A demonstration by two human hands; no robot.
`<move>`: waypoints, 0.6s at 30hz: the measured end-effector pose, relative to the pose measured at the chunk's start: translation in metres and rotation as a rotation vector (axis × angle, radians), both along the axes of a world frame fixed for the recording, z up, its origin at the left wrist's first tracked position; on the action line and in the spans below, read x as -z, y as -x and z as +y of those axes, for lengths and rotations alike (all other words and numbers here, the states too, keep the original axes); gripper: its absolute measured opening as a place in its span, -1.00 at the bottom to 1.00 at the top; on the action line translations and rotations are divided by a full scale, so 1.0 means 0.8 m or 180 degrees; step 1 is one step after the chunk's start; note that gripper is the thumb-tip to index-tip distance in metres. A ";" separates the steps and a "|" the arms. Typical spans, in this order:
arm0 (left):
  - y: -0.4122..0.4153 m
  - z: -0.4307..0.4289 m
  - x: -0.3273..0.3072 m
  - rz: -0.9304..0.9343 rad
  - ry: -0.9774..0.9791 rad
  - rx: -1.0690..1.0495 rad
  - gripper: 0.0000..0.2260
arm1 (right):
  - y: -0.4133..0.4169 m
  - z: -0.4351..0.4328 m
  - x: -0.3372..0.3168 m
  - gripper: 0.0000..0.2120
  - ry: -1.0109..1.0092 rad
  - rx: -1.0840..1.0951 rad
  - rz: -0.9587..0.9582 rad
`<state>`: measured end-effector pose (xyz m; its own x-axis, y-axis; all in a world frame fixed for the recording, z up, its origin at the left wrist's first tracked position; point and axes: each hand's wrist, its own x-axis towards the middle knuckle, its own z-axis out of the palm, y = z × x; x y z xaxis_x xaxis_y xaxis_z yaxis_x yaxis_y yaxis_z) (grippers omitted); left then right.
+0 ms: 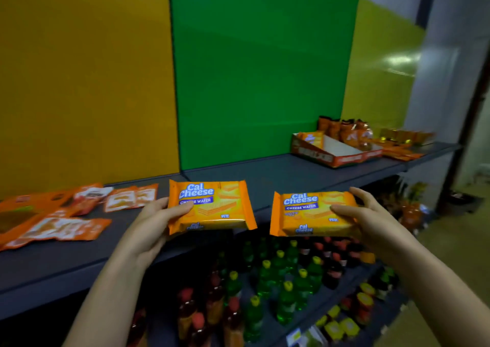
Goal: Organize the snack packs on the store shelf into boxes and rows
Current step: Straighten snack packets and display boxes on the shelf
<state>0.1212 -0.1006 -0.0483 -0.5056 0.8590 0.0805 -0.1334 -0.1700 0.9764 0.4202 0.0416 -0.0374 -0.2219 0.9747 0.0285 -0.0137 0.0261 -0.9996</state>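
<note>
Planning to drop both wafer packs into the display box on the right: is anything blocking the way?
Nothing visible does. The shelf between the wafer pack in the right hand and the display box lies bare, and the box's floor is open beside the lone pack at its left end.

An orange-yellow panel (84, 76), a green panel (259, 68) and a lime-yellow panel (381, 68) stand side by side, 3 in all. Below, green bottles with yellow caps (287, 303) crowd beside red-capped bottles (214, 304).
</note>
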 end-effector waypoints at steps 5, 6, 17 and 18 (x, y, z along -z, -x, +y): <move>-0.109 0.097 0.013 -0.0090 0.0094 0.0340 -0.84 | -0.119 0.061 0.012 -0.34 0.0054 0.0412 -0.0081; -0.127 0.114 0.014 -0.0097 0.0109 0.0400 -0.84 | -0.136 0.071 0.014 -0.35 0.0081 0.0443 -0.0103; -0.237 0.300 -0.003 0.0028 0.0165 0.0522 -0.86 | -0.239 0.224 0.022 -0.40 0.0096 0.0652 0.0122; -0.242 0.318 -0.005 0.0055 0.0163 0.0522 -0.84 | -0.243 0.240 0.022 -0.40 0.0080 0.0638 0.0138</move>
<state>0.3145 0.1541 -0.0445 -0.3572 0.9331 0.0419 -0.1385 -0.0973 0.9856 0.6144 0.2335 -0.0549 -0.0226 0.9997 0.0088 -0.0538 0.0076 -0.9985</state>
